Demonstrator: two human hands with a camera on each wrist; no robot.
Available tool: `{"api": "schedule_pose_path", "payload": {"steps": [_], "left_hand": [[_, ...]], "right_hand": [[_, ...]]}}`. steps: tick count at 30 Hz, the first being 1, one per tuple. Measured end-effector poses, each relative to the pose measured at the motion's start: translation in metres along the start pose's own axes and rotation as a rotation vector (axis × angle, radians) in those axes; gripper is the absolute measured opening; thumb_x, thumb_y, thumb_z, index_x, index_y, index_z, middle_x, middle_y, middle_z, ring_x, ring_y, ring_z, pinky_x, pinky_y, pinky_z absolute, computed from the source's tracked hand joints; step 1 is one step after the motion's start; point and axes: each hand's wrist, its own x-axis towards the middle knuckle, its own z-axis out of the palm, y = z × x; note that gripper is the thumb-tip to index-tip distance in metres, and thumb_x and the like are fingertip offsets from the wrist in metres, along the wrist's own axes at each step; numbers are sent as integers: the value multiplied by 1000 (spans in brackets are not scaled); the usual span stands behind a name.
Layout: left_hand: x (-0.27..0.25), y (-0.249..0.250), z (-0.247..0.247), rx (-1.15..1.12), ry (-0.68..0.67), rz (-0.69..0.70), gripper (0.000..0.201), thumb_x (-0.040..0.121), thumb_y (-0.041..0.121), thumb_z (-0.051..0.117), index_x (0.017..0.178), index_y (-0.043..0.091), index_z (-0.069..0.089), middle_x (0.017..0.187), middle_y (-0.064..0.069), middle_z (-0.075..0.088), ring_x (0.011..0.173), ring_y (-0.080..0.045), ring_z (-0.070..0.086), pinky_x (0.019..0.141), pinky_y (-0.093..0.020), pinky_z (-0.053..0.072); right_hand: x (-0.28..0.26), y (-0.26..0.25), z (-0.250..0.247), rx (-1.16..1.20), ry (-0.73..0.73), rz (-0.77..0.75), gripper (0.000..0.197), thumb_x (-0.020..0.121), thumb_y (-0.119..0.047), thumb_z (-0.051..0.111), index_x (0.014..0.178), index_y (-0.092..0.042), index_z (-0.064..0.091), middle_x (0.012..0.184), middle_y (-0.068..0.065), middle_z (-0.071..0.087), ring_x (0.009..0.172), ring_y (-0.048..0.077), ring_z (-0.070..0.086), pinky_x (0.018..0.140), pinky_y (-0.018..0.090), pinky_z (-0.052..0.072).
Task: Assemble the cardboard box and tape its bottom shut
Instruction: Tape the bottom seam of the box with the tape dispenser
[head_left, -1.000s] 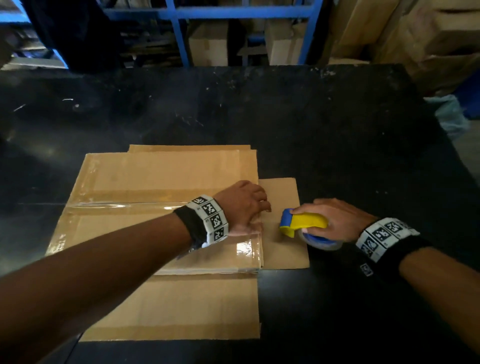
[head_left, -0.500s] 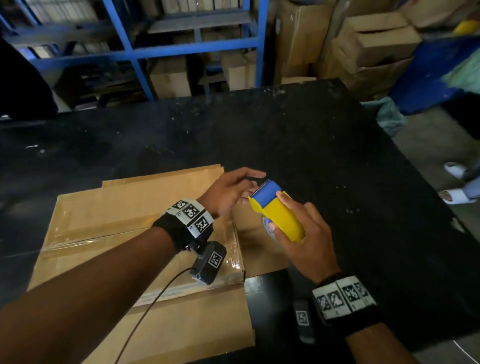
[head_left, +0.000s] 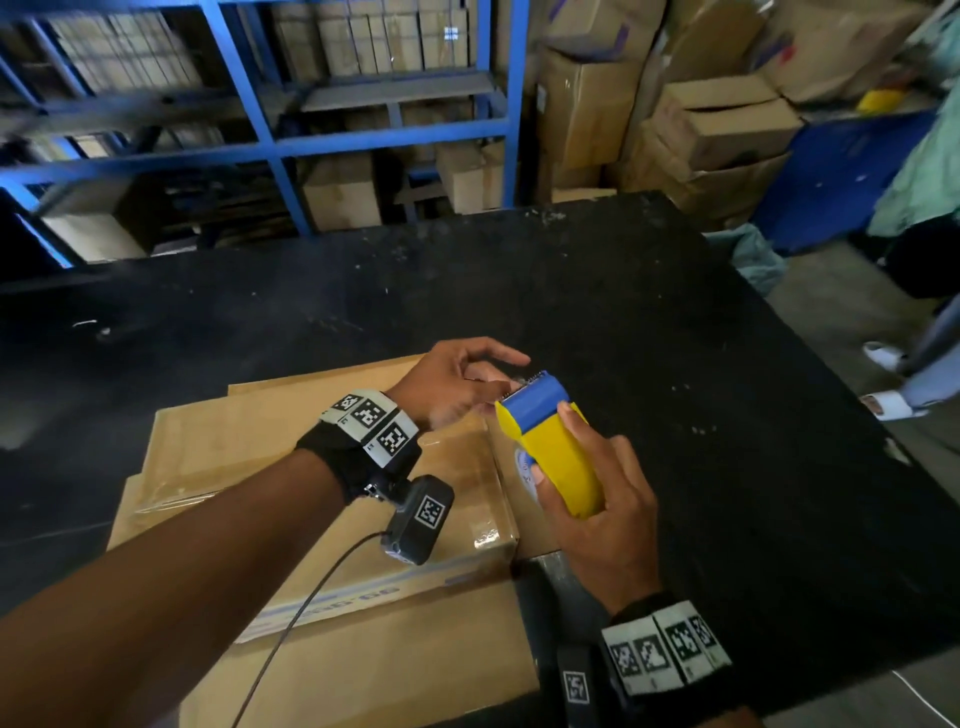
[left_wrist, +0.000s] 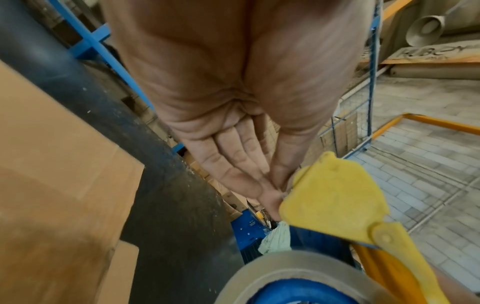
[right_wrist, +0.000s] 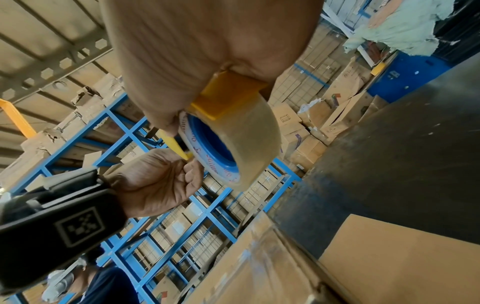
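The cardboard box (head_left: 291, 467) lies flattened on the black table, with a clear tape strip (head_left: 176, 499) along its seam. My right hand (head_left: 576, 452) grips the yellow and blue tape dispenser (head_left: 535, 405), lifted above the box's right edge with its toothed blade pointing away. My left hand (head_left: 506, 382) hovers at that blade. In the left wrist view its thumb and fingertips (left_wrist: 270, 185) pinch together on the tape end at the dispenser's front. The tape roll (right_wrist: 249, 139) with its blue core sits under my right palm. The clear tape between the fingers is hard to make out.
The black table (head_left: 675, 364) stretches far and right of the box. Blue shelving (head_left: 395, 135) with cartons stands behind it, and stacked boxes (head_left: 717, 124) and a blue bin (head_left: 841, 171) at the back right. A person's sandalled feet (head_left: 888, 405) are on the floor at right.
My right hand lifted the dispenser off the box flap and turned it blade-up. My left hand left the taped seam and came to the blade. The head view swung up and right.
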Motion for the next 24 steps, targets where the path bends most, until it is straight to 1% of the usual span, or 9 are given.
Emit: {"api": "schedule_pose_path", "payload": {"steps": [2,4,7,10,12,15,18,20,24], "left_hand": [[2,-2,-8,93,21,11,29,90,-1,71,111,19,71,85,-5,80,81,-14,75,71,-27,58],[5,-1,-18,192,33,12,28,90,-1,71,110,19,71,80,-1,79,79,-13,73,74,-27,58],[12,3,-34,301,0,13,27,90,-1,71,111,16,71,83,-6,79,80,-13,72,76,-26,58],[29,9,-64,293,3,-5,29,86,-3,73,104,19,71,90,-12,80,91,-27,77,84,-39,61],[45,14,-93,241,91,-11,26,87,-5,72,101,16,70,84,-9,79,83,-28,78,83,-45,61],[62,15,-120,337,85,-45,25,90,1,71,111,14,67,87,-8,80,83,-21,79,85,-40,60],[77,-2,-120,423,20,-75,31,92,2,69,120,13,65,95,-8,81,90,-19,79,89,-36,59],[88,-18,-119,444,47,-85,33,92,1,68,121,16,65,95,-5,81,88,-14,79,90,-31,57],[106,-45,-122,455,103,-110,35,92,4,69,121,23,65,89,3,81,82,-4,77,86,-23,50]], "right_hand": [[0,-9,7,-19,-9,24,64,83,-49,71,143,-41,49,94,-8,46,78,9,58,64,28,51],[0,-20,16,-43,-46,51,66,84,-49,72,144,-45,46,95,-10,44,79,8,57,66,33,53],[3,-38,29,-98,-71,84,71,83,-48,73,147,-45,41,95,-10,42,79,12,56,70,37,53],[1,-54,36,-159,-67,122,76,83,-54,70,150,-45,35,93,-9,40,77,16,56,68,37,52],[-8,-59,36,-199,-77,174,75,82,-65,61,149,-51,29,93,-9,41,77,15,57,68,40,53],[-23,-68,40,-221,-85,207,73,81,-74,54,144,-65,19,95,-12,41,74,5,51,67,33,51],[-23,-70,56,-217,-62,223,77,80,-72,59,147,-58,23,95,-15,39,75,-3,48,66,23,44],[-15,-68,68,-218,-54,239,77,81,-72,59,148,-53,27,95,-15,39,75,-3,49,64,23,46],[4,-60,85,-233,-58,272,72,84,-68,61,147,-45,35,95,-10,44,76,7,52,65,32,51]]}}
